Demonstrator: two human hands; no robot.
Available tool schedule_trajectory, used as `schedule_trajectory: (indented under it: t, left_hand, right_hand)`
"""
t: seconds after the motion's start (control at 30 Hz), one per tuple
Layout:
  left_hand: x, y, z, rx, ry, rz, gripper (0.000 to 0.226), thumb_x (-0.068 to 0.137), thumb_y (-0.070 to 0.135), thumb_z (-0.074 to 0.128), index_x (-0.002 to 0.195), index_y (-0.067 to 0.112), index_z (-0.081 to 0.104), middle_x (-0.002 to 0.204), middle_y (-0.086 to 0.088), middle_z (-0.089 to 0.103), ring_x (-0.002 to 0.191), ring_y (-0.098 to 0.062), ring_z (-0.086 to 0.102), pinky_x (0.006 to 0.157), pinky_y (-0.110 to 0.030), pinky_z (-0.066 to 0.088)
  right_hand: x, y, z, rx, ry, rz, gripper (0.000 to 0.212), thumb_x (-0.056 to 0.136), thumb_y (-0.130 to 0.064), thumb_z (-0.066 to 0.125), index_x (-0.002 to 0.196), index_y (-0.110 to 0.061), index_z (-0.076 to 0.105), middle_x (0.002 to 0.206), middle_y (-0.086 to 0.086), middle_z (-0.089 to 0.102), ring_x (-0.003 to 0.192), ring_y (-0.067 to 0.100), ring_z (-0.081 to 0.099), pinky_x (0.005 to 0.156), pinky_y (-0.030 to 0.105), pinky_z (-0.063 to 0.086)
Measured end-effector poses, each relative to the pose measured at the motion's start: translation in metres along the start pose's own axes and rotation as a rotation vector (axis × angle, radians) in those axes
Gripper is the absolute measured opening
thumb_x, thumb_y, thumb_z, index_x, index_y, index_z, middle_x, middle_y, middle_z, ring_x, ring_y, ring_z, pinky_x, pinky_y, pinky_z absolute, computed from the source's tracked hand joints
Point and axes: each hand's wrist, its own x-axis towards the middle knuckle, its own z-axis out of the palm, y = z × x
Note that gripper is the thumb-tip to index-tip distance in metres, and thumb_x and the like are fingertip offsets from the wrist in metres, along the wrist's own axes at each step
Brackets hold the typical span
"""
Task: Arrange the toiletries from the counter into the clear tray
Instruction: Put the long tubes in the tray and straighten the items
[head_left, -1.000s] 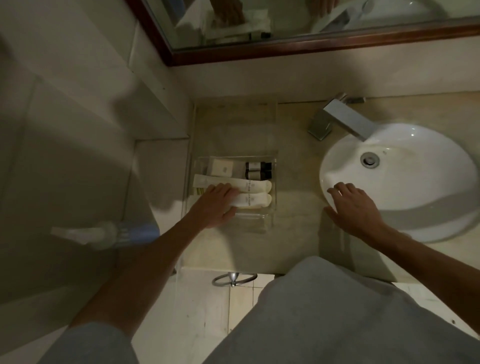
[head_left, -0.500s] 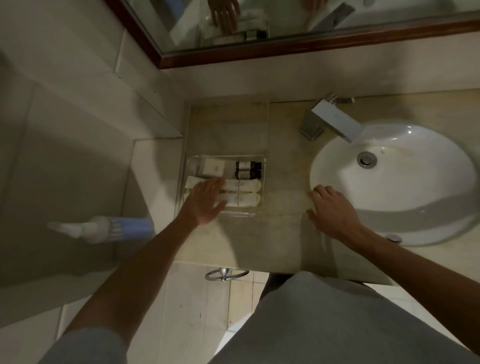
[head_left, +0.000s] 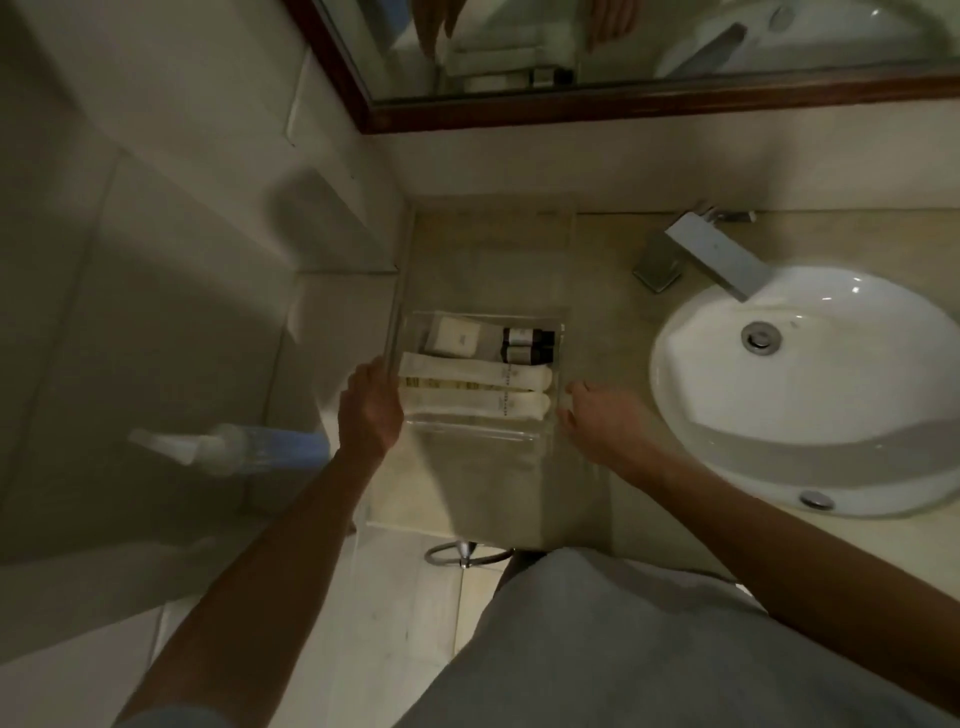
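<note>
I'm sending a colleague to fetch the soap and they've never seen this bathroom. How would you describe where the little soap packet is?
Start at the white round sink and look left along the counter to the clear tray between the person's hands. The soap packet lies in the tray's far left corner, beside two dark little bottles and behind two long white tubes. It is the only flat, squarish white item there.

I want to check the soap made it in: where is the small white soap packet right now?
In the head view, the soap packet lies in the clear tray's far left corner, beside the two dark bottles and behind the white tubes.
</note>
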Motion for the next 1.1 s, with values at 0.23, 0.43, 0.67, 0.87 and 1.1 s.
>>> schedule_trajectory:
  t: [0.23,0.43,0.67,0.87,1.1]
  left_hand:
    - [0.025,-0.005,0.006,-0.325,-0.135,-0.061,0.02,0.097,0.015,0.045,0.098,0.006,0.063,0.097,-0.014,0.064,0.089,-0.03,0.062,0.073,-0.037,0.049]
    - [0.035,-0.003,0.012,-0.39,-0.098,-0.129,0.023,0.092,0.016,0.051,0.081,0.005,0.067,0.078,-0.014,0.068,0.071,-0.029,0.065,0.061,-0.039,0.055]
    - [0.047,0.009,0.002,-0.43,-0.099,-0.192,0.023,0.091,0.019,0.052,0.082,0.006,0.069,0.078,-0.011,0.069,0.069,-0.026,0.065,0.058,-0.034,0.053]
    - [0.06,0.006,-0.003,-0.464,-0.112,-0.197,0.02,0.087,0.021,0.053,0.075,0.01,0.065,0.075,-0.009,0.068,0.068,-0.026,0.065,0.06,-0.037,0.056]
    - [0.066,0.004,-0.006,-0.495,-0.116,-0.191,0.02,0.091,0.021,0.055,0.084,0.008,0.068,0.083,-0.008,0.07,0.073,-0.021,0.066,0.061,-0.032,0.057]
  right_hand:
    - [0.026,-0.025,0.012,0.177,-0.016,0.156,0.028,0.102,-0.033,0.041,0.088,-0.02,0.062,0.082,0.001,0.065,0.07,0.015,0.062,0.064,0.032,0.054]
    - [0.035,-0.031,0.018,0.263,0.087,0.253,0.038,0.102,-0.032,0.038,0.07,-0.019,0.055,0.06,-0.005,0.052,0.052,0.01,0.05,0.046,0.022,0.034]
    - [0.043,-0.025,0.018,0.313,0.137,0.288,0.039,0.101,-0.034,0.043,0.072,-0.016,0.062,0.064,0.002,0.063,0.055,0.014,0.058,0.046,0.025,0.04]
    - [0.047,-0.028,0.012,0.318,0.148,0.277,0.039,0.099,-0.031,0.045,0.065,-0.017,0.059,0.058,0.001,0.058,0.052,0.017,0.054,0.045,0.024,0.034]
    - [0.055,-0.031,0.002,0.334,0.152,0.267,0.037,0.099,-0.031,0.047,0.068,-0.016,0.06,0.06,0.001,0.059,0.052,0.015,0.054,0.044,0.023,0.031]
